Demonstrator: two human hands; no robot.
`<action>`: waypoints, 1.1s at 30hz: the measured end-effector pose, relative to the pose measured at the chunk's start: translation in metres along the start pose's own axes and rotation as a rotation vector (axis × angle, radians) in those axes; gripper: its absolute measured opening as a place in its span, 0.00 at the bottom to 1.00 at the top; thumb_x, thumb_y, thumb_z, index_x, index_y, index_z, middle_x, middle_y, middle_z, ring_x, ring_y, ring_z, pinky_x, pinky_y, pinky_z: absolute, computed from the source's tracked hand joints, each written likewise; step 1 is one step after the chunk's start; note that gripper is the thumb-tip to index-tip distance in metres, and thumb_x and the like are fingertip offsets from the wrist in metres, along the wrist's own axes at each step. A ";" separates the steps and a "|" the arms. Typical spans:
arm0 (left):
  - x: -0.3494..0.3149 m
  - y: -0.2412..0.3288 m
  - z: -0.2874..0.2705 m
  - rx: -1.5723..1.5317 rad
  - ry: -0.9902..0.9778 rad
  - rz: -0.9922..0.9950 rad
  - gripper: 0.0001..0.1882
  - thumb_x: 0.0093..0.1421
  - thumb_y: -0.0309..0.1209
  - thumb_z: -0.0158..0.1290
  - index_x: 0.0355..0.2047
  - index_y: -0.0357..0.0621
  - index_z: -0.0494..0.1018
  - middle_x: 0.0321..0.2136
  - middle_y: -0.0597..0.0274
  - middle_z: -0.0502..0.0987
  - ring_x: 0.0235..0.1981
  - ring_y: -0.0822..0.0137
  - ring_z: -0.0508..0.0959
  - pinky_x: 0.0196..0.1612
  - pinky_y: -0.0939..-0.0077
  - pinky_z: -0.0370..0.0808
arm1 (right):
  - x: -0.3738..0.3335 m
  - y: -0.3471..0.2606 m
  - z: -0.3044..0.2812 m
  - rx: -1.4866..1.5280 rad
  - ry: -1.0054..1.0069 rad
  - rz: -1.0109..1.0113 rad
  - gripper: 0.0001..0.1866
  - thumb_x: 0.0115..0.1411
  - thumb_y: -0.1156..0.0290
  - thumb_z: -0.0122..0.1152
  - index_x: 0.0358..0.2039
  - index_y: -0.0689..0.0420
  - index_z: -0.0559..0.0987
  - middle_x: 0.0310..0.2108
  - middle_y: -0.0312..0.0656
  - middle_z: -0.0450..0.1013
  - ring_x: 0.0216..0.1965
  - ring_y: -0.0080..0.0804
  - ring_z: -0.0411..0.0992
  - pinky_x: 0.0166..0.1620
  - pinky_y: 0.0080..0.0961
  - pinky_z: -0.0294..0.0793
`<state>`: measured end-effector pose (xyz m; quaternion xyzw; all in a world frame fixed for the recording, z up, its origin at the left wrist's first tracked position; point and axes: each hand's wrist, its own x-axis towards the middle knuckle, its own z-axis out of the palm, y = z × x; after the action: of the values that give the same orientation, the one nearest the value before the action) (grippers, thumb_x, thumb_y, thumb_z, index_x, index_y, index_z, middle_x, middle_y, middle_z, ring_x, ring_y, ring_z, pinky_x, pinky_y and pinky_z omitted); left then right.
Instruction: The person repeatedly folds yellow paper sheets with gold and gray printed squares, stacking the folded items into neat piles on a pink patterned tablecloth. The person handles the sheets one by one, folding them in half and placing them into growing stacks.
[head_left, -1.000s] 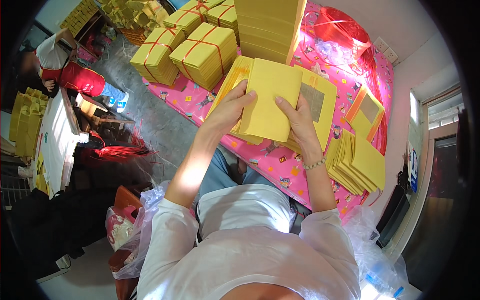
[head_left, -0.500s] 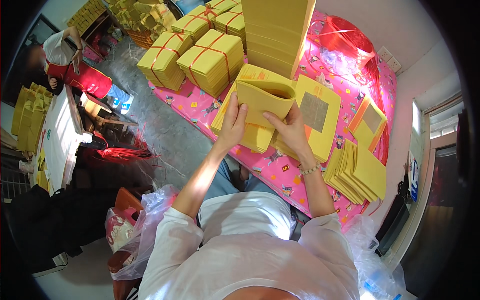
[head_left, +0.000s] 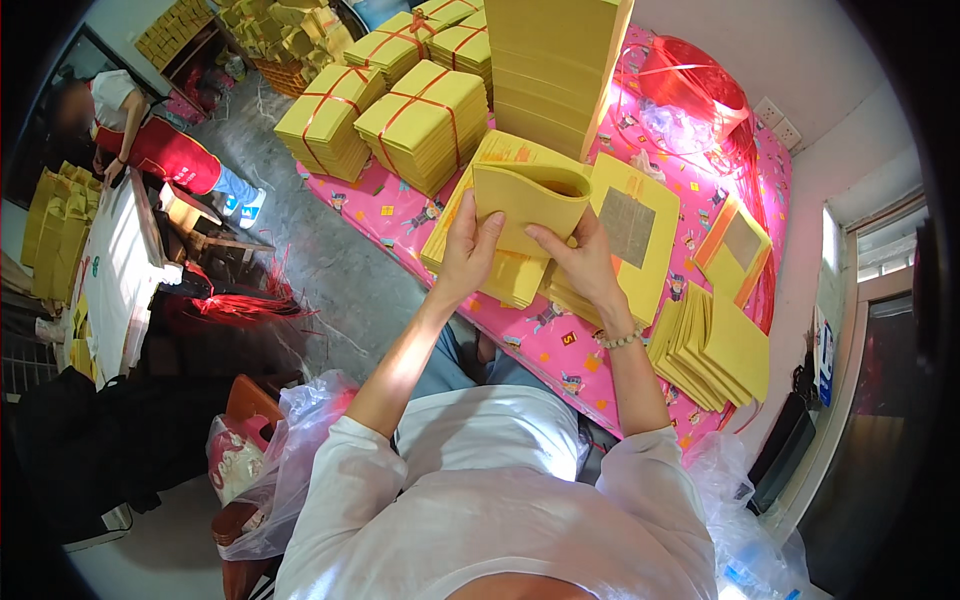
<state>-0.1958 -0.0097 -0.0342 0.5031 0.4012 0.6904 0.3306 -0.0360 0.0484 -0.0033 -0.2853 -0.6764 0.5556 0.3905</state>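
On my feed, the left grip [head_left: 470,250] and right grip [head_left: 590,268] look sharp and well lit. Beyond and right of them, glare whitens the crumpled clear plastic [head_left: 675,122]; below the left one, sunlight streaks the forearm [head_left: 400,365]. Far left, the white surface [head_left: 120,240] glares above deep shadow. Fisheye curvature ends in black corners.

A single letter is printed on a yellow square [head_left: 568,338] of the pink cloth [head_left: 600,375]; pale characters on the red apron [head_left: 160,160] are too small to be read.
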 end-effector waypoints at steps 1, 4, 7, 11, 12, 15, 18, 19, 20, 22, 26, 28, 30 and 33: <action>0.000 0.002 0.001 -0.004 0.008 -0.006 0.15 0.68 0.24 0.43 0.54 0.37 0.62 0.48 0.59 0.71 0.51 0.72 0.69 0.54 0.78 0.66 | 0.001 0.001 -0.001 -0.006 -0.002 0.014 0.29 0.57 0.73 0.66 0.57 0.61 0.67 0.50 0.41 0.72 0.51 0.27 0.70 0.55 0.26 0.69; 0.005 0.002 0.000 0.011 -0.007 -0.034 0.15 0.67 0.23 0.44 0.54 0.36 0.62 0.48 0.59 0.71 0.50 0.72 0.70 0.53 0.79 0.67 | 0.005 0.005 -0.001 0.044 0.014 0.023 0.29 0.57 0.74 0.66 0.57 0.62 0.66 0.49 0.41 0.72 0.50 0.27 0.70 0.53 0.25 0.71; 0.012 0.011 -0.001 -0.008 -0.054 -0.102 0.16 0.66 0.22 0.45 0.54 0.36 0.62 0.48 0.59 0.71 0.50 0.72 0.70 0.53 0.78 0.67 | 0.006 -0.004 -0.005 0.132 0.008 0.024 0.28 0.58 0.74 0.65 0.56 0.63 0.66 0.49 0.42 0.72 0.50 0.26 0.71 0.51 0.24 0.72; 0.015 0.028 0.014 -0.060 -0.012 -0.115 0.18 0.66 0.21 0.44 0.56 0.36 0.60 0.49 0.57 0.71 0.51 0.70 0.70 0.54 0.76 0.67 | 0.002 -0.014 -0.005 0.205 0.053 0.056 0.26 0.59 0.74 0.64 0.56 0.63 0.66 0.49 0.42 0.72 0.49 0.26 0.71 0.50 0.23 0.73; 0.015 0.030 0.017 -0.051 -0.013 -0.108 0.19 0.65 0.21 0.43 0.56 0.36 0.60 0.49 0.57 0.71 0.51 0.70 0.70 0.55 0.76 0.66 | 0.000 -0.016 -0.005 0.200 0.061 0.051 0.26 0.59 0.74 0.64 0.56 0.63 0.66 0.48 0.42 0.72 0.49 0.25 0.71 0.49 0.23 0.73; 0.013 0.031 0.022 -0.002 -0.006 -0.094 0.21 0.65 0.20 0.42 0.58 0.36 0.57 0.50 0.55 0.70 0.53 0.69 0.69 0.56 0.75 0.65 | -0.003 -0.017 -0.006 0.180 0.080 0.069 0.25 0.59 0.73 0.64 0.55 0.63 0.67 0.48 0.41 0.73 0.48 0.25 0.72 0.49 0.22 0.73; 0.012 0.027 0.024 0.051 -0.002 -0.094 0.22 0.64 0.19 0.42 0.59 0.35 0.56 0.50 0.54 0.70 0.54 0.68 0.69 0.57 0.75 0.64 | -0.006 -0.017 -0.006 0.184 0.096 0.069 0.24 0.60 0.72 0.63 0.54 0.64 0.68 0.47 0.41 0.74 0.47 0.24 0.72 0.48 0.22 0.73; 0.014 0.029 0.024 0.043 -0.012 -0.096 0.22 0.64 0.19 0.42 0.58 0.35 0.57 0.50 0.54 0.70 0.54 0.67 0.69 0.57 0.75 0.65 | -0.007 -0.017 -0.007 0.191 0.103 0.066 0.23 0.60 0.72 0.63 0.54 0.65 0.68 0.47 0.41 0.74 0.46 0.24 0.73 0.47 0.22 0.74; 0.016 0.030 0.024 0.034 -0.023 -0.098 0.22 0.64 0.19 0.42 0.58 0.35 0.57 0.51 0.53 0.70 0.54 0.67 0.69 0.57 0.75 0.65 | -0.007 -0.017 -0.008 0.177 0.106 0.084 0.22 0.61 0.72 0.63 0.53 0.65 0.69 0.46 0.41 0.74 0.45 0.24 0.73 0.47 0.22 0.74; 0.021 0.031 0.023 -0.021 -0.028 -0.192 0.22 0.63 0.19 0.42 0.58 0.35 0.57 0.51 0.53 0.70 0.54 0.66 0.70 0.56 0.73 0.66 | -0.004 -0.019 -0.010 0.151 0.112 0.123 0.21 0.61 0.71 0.62 0.52 0.65 0.71 0.45 0.41 0.75 0.44 0.24 0.74 0.46 0.22 0.74; 0.027 0.043 0.021 -0.111 -0.026 -0.437 0.22 0.63 0.20 0.44 0.58 0.36 0.60 0.51 0.56 0.72 0.53 0.69 0.72 0.57 0.72 0.66 | -0.003 -0.020 -0.009 0.210 0.092 0.164 0.19 0.61 0.70 0.63 0.50 0.65 0.73 0.44 0.41 0.76 0.43 0.23 0.74 0.45 0.21 0.75; 0.027 0.047 0.021 -0.152 -0.007 -0.486 0.22 0.63 0.21 0.45 0.58 0.36 0.61 0.51 0.56 0.73 0.52 0.68 0.73 0.56 0.72 0.67 | -0.002 -0.023 -0.008 0.202 0.097 0.188 0.19 0.60 0.70 0.63 0.49 0.65 0.73 0.43 0.41 0.77 0.42 0.23 0.74 0.45 0.21 0.75; 0.026 0.047 0.021 -0.166 0.014 -0.489 0.21 0.62 0.20 0.45 0.57 0.35 0.61 0.50 0.56 0.73 0.51 0.68 0.74 0.54 0.73 0.69 | -0.003 -0.019 -0.008 0.202 0.114 0.173 0.19 0.60 0.70 0.64 0.49 0.65 0.74 0.42 0.41 0.77 0.41 0.23 0.75 0.44 0.21 0.75; 0.017 0.037 0.022 -0.178 0.038 -0.458 0.20 0.62 0.18 0.44 0.56 0.34 0.62 0.49 0.54 0.74 0.49 0.67 0.75 0.52 0.74 0.71 | -0.007 -0.020 -0.010 0.178 0.128 0.162 0.19 0.59 0.70 0.65 0.48 0.65 0.75 0.41 0.41 0.77 0.39 0.22 0.75 0.42 0.20 0.76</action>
<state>-0.1816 -0.0070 0.0096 0.3548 0.4484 0.6394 0.5140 -0.0230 0.0432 0.0158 -0.3379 -0.5731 0.6237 0.4104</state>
